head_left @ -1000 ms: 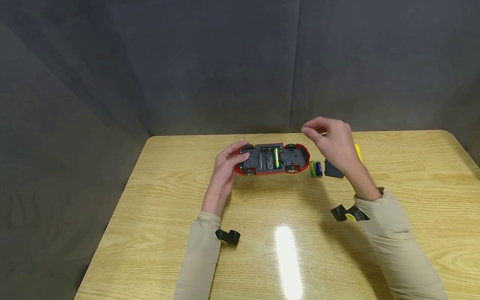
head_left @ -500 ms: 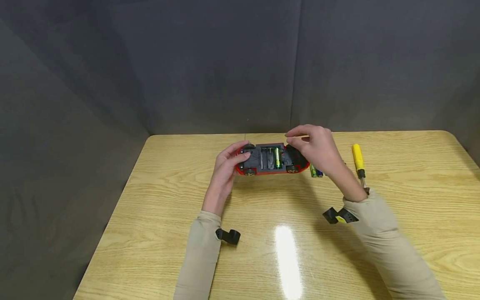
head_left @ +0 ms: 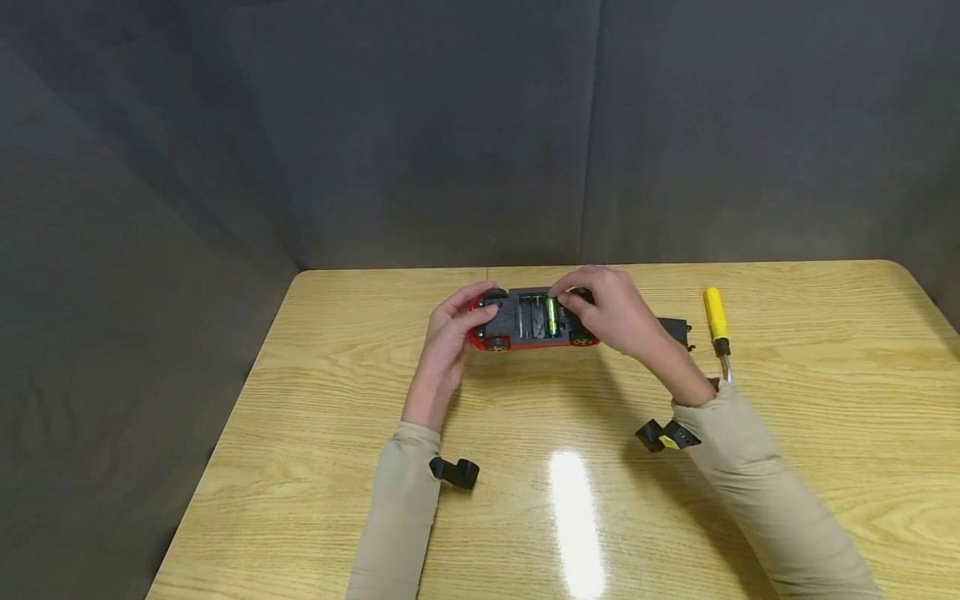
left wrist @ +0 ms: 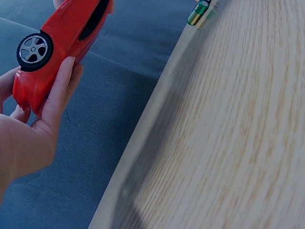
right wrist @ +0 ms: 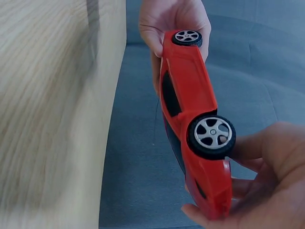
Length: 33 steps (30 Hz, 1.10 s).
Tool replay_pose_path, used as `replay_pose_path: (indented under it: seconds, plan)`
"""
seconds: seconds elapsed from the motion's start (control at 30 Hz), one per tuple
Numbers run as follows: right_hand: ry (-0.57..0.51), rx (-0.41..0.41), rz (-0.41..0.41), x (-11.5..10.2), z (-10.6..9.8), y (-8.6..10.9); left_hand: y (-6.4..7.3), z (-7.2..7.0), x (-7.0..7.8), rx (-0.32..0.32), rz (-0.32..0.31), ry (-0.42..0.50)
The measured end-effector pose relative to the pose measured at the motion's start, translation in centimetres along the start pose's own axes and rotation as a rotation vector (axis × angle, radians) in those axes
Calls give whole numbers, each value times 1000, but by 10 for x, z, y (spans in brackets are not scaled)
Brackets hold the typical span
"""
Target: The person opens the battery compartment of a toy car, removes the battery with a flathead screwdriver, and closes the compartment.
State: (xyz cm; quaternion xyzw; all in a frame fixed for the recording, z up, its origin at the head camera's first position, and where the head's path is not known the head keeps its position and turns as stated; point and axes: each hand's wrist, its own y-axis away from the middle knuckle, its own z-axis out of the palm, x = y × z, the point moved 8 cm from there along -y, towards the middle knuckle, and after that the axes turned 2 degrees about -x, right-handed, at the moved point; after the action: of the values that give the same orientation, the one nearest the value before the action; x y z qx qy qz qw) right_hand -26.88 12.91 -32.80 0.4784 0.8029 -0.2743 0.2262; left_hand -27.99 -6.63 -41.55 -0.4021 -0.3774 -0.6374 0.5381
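Upturned red toy car (head_left: 534, 318) near table's (head_left: 300, 500) far edge
Left hand (head_left: 453, 325) grips it; half-curled right hand (head_left: 611, 310) at battery (head_left: 552, 318), hold unclear

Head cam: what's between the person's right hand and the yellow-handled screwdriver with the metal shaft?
Head view: a flat dark-grey panel, partly hidden behind the right hand and wrist, then bare light-wood tabletop up to the screwdriver.
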Motion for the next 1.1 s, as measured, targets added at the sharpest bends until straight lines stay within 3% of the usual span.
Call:
replay_pose_path:
  seconds: [0.47,1.1]
  plan:
    - [-61,59,64,5,5,4,0,0,-2,9,-3,-5]
    - [-151,66,129,17,7,10,-1,3,-3,-8,-13,-9]
